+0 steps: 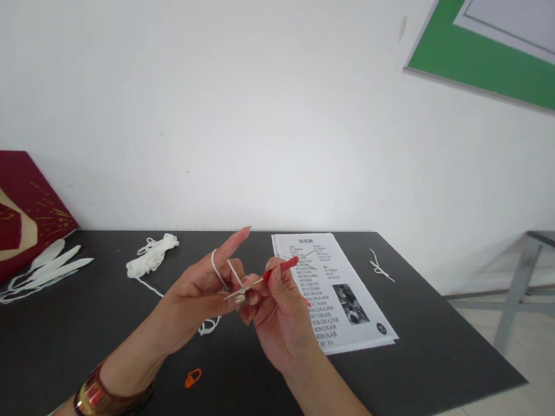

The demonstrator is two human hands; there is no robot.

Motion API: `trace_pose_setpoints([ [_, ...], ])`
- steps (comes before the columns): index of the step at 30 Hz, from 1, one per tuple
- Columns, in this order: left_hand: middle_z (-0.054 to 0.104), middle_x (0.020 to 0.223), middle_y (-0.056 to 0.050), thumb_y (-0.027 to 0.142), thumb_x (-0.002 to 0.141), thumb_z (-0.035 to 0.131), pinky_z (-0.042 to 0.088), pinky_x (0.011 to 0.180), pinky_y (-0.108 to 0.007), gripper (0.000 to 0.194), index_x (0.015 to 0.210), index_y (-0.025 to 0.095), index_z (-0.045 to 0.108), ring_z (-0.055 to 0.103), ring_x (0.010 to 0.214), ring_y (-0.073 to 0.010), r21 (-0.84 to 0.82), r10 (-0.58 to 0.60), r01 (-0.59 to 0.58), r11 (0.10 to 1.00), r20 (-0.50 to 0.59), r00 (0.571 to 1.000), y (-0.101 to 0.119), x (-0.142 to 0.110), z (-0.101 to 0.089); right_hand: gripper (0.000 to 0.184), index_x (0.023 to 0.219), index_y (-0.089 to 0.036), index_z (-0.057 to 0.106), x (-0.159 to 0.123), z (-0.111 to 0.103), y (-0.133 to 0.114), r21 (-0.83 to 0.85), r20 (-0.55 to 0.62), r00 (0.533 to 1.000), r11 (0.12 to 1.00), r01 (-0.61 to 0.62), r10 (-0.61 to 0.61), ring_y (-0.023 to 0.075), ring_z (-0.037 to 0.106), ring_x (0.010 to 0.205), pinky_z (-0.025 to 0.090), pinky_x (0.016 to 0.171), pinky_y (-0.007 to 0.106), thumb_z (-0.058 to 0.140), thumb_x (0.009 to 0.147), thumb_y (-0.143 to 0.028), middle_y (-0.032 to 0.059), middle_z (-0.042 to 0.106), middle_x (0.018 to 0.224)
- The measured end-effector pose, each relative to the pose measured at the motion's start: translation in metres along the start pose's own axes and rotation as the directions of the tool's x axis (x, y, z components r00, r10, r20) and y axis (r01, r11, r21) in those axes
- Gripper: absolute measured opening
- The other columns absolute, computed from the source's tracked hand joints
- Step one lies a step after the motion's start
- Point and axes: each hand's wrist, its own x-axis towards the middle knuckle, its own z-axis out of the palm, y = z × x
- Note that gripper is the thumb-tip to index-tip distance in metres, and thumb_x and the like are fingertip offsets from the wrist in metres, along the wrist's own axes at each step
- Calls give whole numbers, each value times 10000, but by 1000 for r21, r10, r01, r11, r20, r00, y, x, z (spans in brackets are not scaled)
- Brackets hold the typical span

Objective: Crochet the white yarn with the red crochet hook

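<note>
Looks like mid-crochet: a slim metal hook with a red handle [285, 267] is up in the air over the table, its tip right at the yarn. The right hand [281, 310] has its fingers closed around it in a snug grip. The left hand [193, 295] has its index finger stuck out with soft white yarn [212, 264] looped round it, thumb and other fingertips pinched together by the hook tip, seemingly on the yarn. Can't make out any stitch there, too small. I'd say the next move calls for steady tension off that index finger and a small turn of the hook to catch the strand.

Surface is a black tabletop [368, 383]: loose white yarn bundle [152, 256], orange plastic stitch marker [193, 378], printed white pattern sheets [311, 242], and a dark red bag [36, 211] at the left. Behind it, a plain white wall [195, 95] with a green-bordered board [440, 47].
</note>
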Motion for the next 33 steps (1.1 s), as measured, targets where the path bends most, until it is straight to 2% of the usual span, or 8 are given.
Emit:
trace_pose_setpoints([
  [14, 488, 767, 2, 82, 814, 547, 486, 635, -324, 670, 1396, 331, 328, 542, 761, -176, 11, -8, 8, 1000, -39, 999, 1, 1, 2, 143, 852, -232, 493, 1, 1, 1, 20, -22, 999, 1000, 24, -24, 86, 555, 544, 468, 470, 165, 570, 864, -351, -8, 654, 698],
  [20, 530, 775, -12, 82, 819, 543, 488, 635, -325, 654, 1390, 333, 344, 555, 767, -186, 17, 2, -1, 1000, -31, 1000, 2, 1, 1, 128, 859, -232, 500, -1, 2, 1, 26, -31, 999, 999, 27, -26, 85, 562, 558, 464, 475, 162, 562, 871, -344, -1, 655, 718],
  [27, 511, 776, -8, 68, 822, 531, 481, 644, -338, 700, 1417, 331, 275, 544, 770, -185, -4, -17, 17, 1000, -9, 1000, 0, 3, -3, 109, 846, -229, 498, -1, 1, 2, 38, -22, 999, 998, 46, -46, 88, 555, 553, 467, 471, 163, 519, 899, -322, -28, 601, 630],
  [33, 513, 769, -9, 63, 828, 513, 482, 640, -346, 677, 1411, 326, 292, 543, 759, -185, 1, -15, 15, 1000, -3, 1000, 2, 2, -1, 107, 854, -226, 487, 0, 1, 1, 28, -12, 999, 999, 43, -43, 86, 555, 554, 470, 475, 166, 491, 912, -315, -6, 634, 673],
])
